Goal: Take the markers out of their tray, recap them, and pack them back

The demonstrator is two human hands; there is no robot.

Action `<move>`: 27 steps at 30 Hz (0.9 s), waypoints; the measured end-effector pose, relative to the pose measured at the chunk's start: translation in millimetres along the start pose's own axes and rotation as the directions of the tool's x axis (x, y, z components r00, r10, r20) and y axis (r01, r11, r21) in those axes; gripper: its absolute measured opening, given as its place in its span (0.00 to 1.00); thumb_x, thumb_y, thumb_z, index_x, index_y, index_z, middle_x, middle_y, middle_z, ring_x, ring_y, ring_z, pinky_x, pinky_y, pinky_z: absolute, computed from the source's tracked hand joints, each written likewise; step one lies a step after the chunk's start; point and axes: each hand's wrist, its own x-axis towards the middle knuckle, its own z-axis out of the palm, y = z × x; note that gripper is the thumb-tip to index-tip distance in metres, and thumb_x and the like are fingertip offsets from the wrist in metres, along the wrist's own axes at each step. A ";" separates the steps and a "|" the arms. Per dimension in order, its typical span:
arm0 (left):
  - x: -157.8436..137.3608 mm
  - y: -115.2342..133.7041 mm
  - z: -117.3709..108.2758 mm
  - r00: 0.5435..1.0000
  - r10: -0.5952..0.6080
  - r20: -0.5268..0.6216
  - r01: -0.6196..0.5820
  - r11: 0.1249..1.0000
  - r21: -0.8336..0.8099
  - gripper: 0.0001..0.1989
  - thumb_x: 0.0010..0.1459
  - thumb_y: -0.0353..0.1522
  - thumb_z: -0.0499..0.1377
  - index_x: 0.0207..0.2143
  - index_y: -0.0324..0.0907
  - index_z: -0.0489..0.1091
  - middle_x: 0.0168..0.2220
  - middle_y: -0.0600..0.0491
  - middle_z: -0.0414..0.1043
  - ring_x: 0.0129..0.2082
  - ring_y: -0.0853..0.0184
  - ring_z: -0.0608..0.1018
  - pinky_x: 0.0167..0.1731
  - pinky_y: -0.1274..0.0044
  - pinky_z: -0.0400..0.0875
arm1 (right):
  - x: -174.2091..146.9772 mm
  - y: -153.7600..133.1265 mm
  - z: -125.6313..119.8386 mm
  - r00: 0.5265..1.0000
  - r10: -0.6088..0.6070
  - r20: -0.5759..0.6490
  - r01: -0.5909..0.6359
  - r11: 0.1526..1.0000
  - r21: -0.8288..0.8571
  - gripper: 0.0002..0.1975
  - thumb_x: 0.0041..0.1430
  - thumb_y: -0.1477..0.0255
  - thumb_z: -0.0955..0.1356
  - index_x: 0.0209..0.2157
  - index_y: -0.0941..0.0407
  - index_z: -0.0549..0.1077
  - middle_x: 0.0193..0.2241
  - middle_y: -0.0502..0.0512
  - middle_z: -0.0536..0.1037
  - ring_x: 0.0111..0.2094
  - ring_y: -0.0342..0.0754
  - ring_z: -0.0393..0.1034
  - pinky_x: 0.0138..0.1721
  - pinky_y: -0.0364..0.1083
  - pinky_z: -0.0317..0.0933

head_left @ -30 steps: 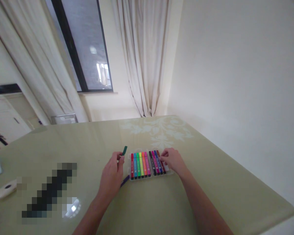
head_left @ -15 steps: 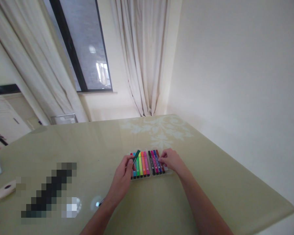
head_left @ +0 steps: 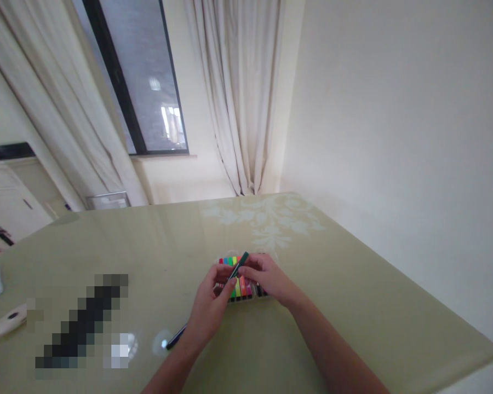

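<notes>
A dark green marker (head_left: pixel 244 258) slants up to the right between my two hands, above the open marker case. My left hand (head_left: pixel 211 293) is closed around its lower part. The thumb and fingers of my right hand (head_left: pixel 271 280) pinch the same marker nearer its upper end. Below them lies the clear plastic case (head_left: pixel 241 300), with several bright markers (head_left: pixel 243 287) side by side in its left half. My right hand covers most of the case's right half, where black marker ends show. Beside my left wrist, a dark pen or marker (head_left: pixel 176 337) lies on the table.
The greenish table (head_left: pixel 148 246) has a white floral pattern at its far right. On the left lie a pale oval object (head_left: pixel 8 320) with a dark spot and a blurred-out dark long shape (head_left: pixel 84 320). A white wall (head_left: pixel 394 137) borders the right side.
My right hand has left the markers in the case's right half and moved left to the dark green marker. My left hand has shifted slightly right with that marker.
</notes>
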 end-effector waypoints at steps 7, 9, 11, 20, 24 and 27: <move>8.9 9.3 -20.6 1.000 0.005 0.009 -0.007 0.985 0.170 0.20 0.62 0.49 0.58 0.42 0.43 0.73 0.37 0.49 0.78 0.33 0.62 0.78 0.32 0.73 0.72 | 3.6 2.1 -13.1 0.990 0.031 -0.135 -0.010 0.988 0.152 0.18 0.54 0.56 0.74 0.36 0.56 0.78 0.30 0.51 0.78 0.31 0.44 0.71 0.32 0.42 0.60; 12.5 9.0 -41.6 0.999 -0.003 0.043 -0.012 0.939 0.343 0.20 0.63 0.49 0.54 0.36 0.43 0.74 0.34 0.51 0.78 0.33 0.62 0.77 0.34 0.73 0.70 | 3.8 -0.3 -30.7 0.970 0.035 -0.239 -0.010 0.994 0.104 0.18 0.54 0.56 0.73 0.36 0.57 0.78 0.30 0.52 0.79 0.30 0.44 0.71 0.32 0.42 0.60; 14.4 4.4 -64.7 0.991 -0.101 0.092 0.035 0.841 0.539 0.18 0.59 0.49 0.57 0.29 0.43 0.72 0.28 0.54 0.75 0.29 0.63 0.74 0.30 0.74 0.66 | 2.1 -2.4 -51.7 0.937 0.003 -0.350 -0.014 0.999 -0.029 0.17 0.54 0.58 0.72 0.34 0.58 0.78 0.28 0.53 0.79 0.28 0.45 0.70 0.31 0.43 0.60; 19.5 -19.7 -95.7 0.932 -0.310 0.187 0.051 0.624 0.780 0.09 0.55 0.38 0.57 0.33 0.42 0.72 0.33 0.50 0.76 0.35 0.60 0.76 0.34 0.74 0.64 | -6.3 8.7 -87.6 0.899 0.081 -0.430 -0.355 0.710 -0.609 0.12 0.56 0.71 0.66 0.21 0.57 0.75 0.21 0.54 0.78 0.25 0.47 0.72 0.29 0.44 0.58; 23.6 -25.9 -93.8 0.969 -0.230 0.086 0.057 0.553 0.831 0.09 0.59 0.37 0.55 0.35 0.42 0.70 0.38 0.47 0.77 0.39 0.59 0.77 0.38 0.73 0.65 | -4.5 11.6 -84.1 0.900 0.095 -0.425 -0.366 0.694 -0.620 0.12 0.56 0.72 0.66 0.22 0.57 0.77 0.21 0.53 0.79 0.26 0.47 0.74 0.30 0.43 0.59; 24.5 -30.3 -93.0 0.970 -0.230 0.081 0.054 0.528 0.848 0.07 0.61 0.36 0.55 0.36 0.43 0.69 0.39 0.48 0.77 0.40 0.60 0.77 0.39 0.74 0.65 | -4.2 11.3 -85.0 0.891 0.069 -0.449 -0.364 0.699 -0.615 0.11 0.57 0.71 0.66 0.25 0.58 0.79 0.22 0.54 0.80 0.27 0.47 0.75 0.31 0.43 0.60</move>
